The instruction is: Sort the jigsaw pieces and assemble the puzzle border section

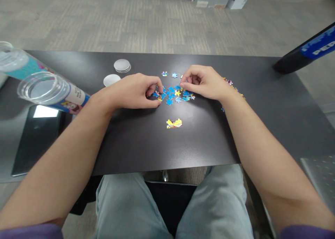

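Left hand (pixel 138 90), left of centre, is curving loosely, thumb and forefinger standing apart at pile's edge; whether gripping any piece, cannot tell. Blue puzzle pieces (pixel 169 102) are lying scattered at frame centre, looking light, thin, stiff, probably sliding easily on smooth dark table (pixel 146 141); edges or tabs likely offering best hold. Yellow joined pieces (pixel 174 124) are lying below, seam probably fragile. Right hand (pixel 204 80), right of centre, is pinching narrowly; whether holding piece, cannot tell.
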The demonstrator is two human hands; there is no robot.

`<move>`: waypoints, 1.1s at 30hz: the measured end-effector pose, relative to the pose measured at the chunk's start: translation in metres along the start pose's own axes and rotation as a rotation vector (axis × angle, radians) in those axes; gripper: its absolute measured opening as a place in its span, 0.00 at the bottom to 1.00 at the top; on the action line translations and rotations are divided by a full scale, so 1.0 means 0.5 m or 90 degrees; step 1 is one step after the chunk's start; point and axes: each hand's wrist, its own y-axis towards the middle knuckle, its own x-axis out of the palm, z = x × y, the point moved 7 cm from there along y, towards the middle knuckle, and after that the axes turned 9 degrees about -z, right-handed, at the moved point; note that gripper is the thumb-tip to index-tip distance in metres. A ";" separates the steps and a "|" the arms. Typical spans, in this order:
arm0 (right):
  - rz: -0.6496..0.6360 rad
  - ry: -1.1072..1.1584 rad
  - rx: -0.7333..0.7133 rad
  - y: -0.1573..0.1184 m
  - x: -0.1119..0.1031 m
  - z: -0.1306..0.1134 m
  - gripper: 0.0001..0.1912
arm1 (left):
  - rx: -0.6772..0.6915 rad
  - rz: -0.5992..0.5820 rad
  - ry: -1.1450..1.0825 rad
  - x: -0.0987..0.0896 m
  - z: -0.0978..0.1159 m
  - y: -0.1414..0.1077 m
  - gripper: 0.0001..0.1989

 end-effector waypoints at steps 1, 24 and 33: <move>-0.012 0.005 0.004 0.001 0.003 -0.001 0.14 | 0.003 -0.003 -0.002 0.000 0.001 0.000 0.18; -0.104 0.061 0.041 -0.010 -0.002 -0.032 0.20 | 0.086 0.022 -0.100 0.007 -0.007 0.016 0.14; -0.111 0.245 0.010 -0.003 0.012 -0.047 0.21 | 0.120 0.052 -0.156 0.003 0.011 0.012 0.08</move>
